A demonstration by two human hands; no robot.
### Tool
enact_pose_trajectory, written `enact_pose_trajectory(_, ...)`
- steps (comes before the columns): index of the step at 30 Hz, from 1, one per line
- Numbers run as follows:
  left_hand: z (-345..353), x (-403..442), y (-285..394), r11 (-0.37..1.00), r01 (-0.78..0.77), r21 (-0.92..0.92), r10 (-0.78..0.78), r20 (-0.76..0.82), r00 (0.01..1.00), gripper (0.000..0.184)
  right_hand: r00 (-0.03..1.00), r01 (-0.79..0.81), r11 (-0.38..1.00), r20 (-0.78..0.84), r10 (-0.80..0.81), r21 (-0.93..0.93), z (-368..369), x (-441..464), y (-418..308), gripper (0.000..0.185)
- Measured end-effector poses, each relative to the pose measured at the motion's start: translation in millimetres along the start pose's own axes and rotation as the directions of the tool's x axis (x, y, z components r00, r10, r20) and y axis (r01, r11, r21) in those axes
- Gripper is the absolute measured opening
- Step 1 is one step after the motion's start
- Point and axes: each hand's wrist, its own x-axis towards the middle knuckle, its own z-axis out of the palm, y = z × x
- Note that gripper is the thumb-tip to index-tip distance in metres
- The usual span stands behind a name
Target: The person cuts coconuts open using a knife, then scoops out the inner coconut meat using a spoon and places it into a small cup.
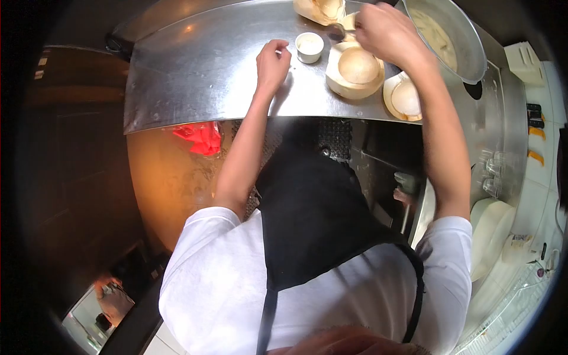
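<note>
Spoon in grasp of right hand, left hand beside white cup, fingers half-curled, hold unclear.

Looks like a commercial-style food-prep kitchen tbh. There's a long, shiny stainless-steel tabletop with pale, rounded, cut-open coconuts on it, a big round grey metal pot, a black cloth bib apron, plus small clear drinking glasses off right.
</note>
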Motion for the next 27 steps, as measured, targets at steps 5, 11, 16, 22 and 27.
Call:
enact_pose_trajectory(5,21.1,-46.7,1.5,0.878,0.428,-0.216,-0.303,0.442,0.845,0.048,0.996,-0.093,0.991,-0.008,0.094,0.094,20.5,-70.4,43.9,0.018)
enact_pose_trajectory(11,68.6,-62.9,65.8,0.81,0.506,-0.298,-0.36,0.429,0.829,0.065,0.995,-0.017,0.999,-0.093,0.021,0.048,96.2,-112.7,52.3,0.026)
enact_pose_trajectory(16,94.9,-75.1,25.3,0.922,0.158,-0.353,-0.072,0.245,0.967,0.049,0.981,-0.06,0.98,-0.169,0.093,0.19,86.0,-139.3,49.9,0.027)
enact_pose_trajectory(22,88.6,-96.4,44.0,0.971,-0.139,-0.193,0.145,0.021,0.989,0.04,0.99,-0.087,0.996,-0.112,0.085,-0.013,111.3,-170.1,36.7,0.034)
enact_pose_trajectory(27,88.7,-94.7,47.9,0.974,-0.111,-0.196,0.121,0.038,0.992,0.038,0.975,-0.068,0.976,-0.195,0.109,0.205,114.6,-186.7,33.4,0.03)
